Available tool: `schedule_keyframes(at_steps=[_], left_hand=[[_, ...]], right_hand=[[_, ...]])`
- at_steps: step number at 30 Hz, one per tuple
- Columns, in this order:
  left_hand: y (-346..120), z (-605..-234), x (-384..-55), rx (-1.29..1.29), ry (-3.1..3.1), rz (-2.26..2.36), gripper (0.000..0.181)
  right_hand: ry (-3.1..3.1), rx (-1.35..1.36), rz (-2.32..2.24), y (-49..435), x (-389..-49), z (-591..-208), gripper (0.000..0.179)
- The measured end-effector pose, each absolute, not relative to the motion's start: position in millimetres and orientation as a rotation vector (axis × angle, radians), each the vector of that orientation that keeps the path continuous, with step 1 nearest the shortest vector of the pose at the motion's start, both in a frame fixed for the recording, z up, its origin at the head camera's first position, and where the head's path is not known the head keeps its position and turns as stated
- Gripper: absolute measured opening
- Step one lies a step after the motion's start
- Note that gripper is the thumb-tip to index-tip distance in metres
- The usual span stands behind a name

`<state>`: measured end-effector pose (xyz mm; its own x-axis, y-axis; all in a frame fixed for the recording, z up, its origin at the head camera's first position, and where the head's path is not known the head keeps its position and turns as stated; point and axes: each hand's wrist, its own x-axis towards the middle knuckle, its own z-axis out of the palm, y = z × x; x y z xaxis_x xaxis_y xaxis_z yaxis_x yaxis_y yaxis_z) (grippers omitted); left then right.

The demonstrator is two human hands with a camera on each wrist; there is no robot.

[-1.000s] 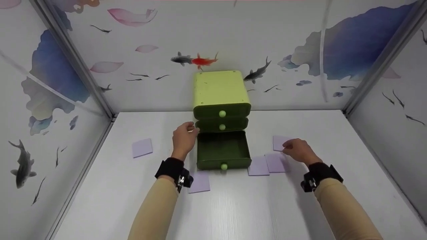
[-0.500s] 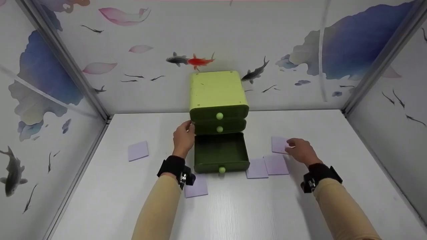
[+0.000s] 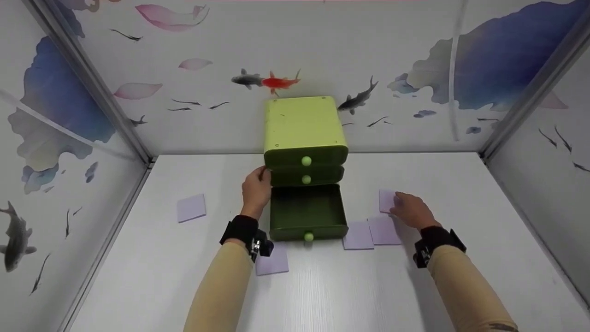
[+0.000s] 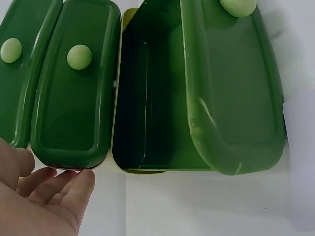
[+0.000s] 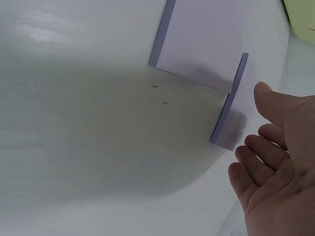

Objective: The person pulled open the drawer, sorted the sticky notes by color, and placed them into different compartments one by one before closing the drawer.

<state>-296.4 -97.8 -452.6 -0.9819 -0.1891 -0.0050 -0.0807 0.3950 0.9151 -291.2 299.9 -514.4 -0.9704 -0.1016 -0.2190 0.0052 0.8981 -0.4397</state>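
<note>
Hanging near purple pad [image 3: 386, 201]: right hand [image 3: 415, 212], thumb and fingers held apart. Left hand [image 3: 256, 191], fingers loose, held against side of middle drawer [image 4: 74, 108].

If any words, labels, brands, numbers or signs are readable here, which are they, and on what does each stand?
None: no text is readable on the drawer unit, the purple squares or the wrist straps.
A dark mark on the right sleeve is too unclear to read.
</note>
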Motion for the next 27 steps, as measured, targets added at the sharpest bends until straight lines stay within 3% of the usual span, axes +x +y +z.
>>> schedule_keyframes(at_steps=[10,19,27], left_hand=[[-93,-452,-296,0.371,-2.434,-1.885,0.045],[-91,-449,-300,0.464,-2.417,-1.983,0.047],[-90,-446,-302,0.470,-2.478,-1.905,0.046]], right_hand=[[2.864,-0.134,-0.603,292,-294,-524,0.056],[3.058,-0.158,-0.439,292,-299,-531,0.027],[2.943,-0.050,-0.570,291,-301,-527,0.052]])
